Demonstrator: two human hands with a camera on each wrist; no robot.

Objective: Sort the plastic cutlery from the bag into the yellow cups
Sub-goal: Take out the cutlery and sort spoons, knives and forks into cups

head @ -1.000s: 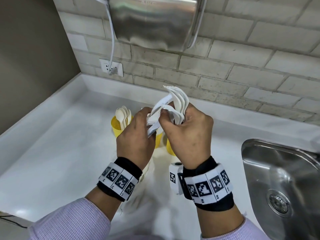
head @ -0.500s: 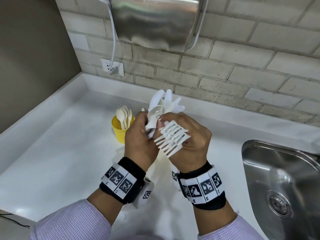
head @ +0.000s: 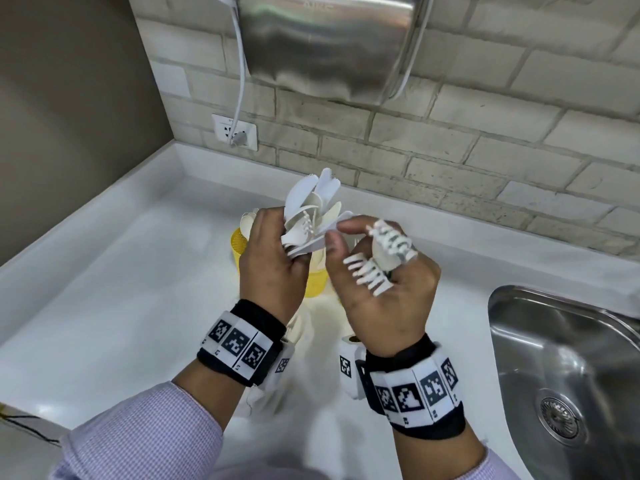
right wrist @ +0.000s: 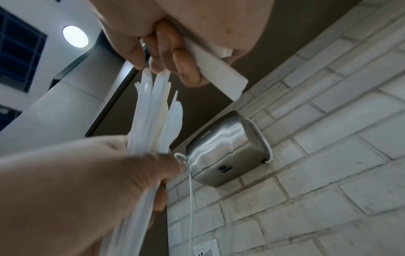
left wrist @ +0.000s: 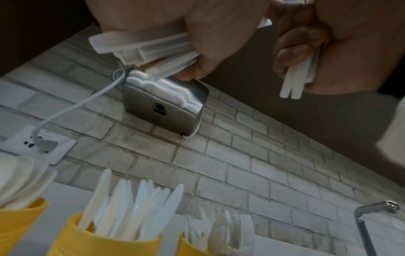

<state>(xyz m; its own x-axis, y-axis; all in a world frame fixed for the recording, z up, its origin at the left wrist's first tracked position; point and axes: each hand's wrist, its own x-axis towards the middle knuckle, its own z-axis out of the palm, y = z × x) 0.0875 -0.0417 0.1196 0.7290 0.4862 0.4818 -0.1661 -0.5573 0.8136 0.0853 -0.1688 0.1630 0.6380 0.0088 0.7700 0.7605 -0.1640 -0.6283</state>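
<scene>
My left hand [head: 277, 251] grips a fanned bundle of white plastic cutlery [head: 308, 209], knives and spoons pointing up. Seen from the left wrist, its fingers [left wrist: 208, 43] curl round the handles [left wrist: 153, 50]. My right hand [head: 381, 299] holds several white forks [head: 377, 261] in its palm, tines toward me, while its thumb and forefinger pinch a piece of the bundle. Below stand three yellow cups: one with spoons [left wrist: 19, 220], one with knives [left wrist: 98, 242], one with forks [left wrist: 190, 246]. From the head camera the spoon cup [head: 239, 244] shows, and the others are mostly hidden.
A steel sink [head: 571, 358] is set into the white counter [head: 104, 306] at the right, with a tap [left wrist: 368, 216] beside it. A steel hand dryer [head: 325, 39] hangs on the brick wall above, its cable running to a socket [head: 235, 131].
The right hand has drawn the forks out of the shared bundle and turned them down to the right. Its thumb and forefinger now reach back to the left hand's bundle.
</scene>
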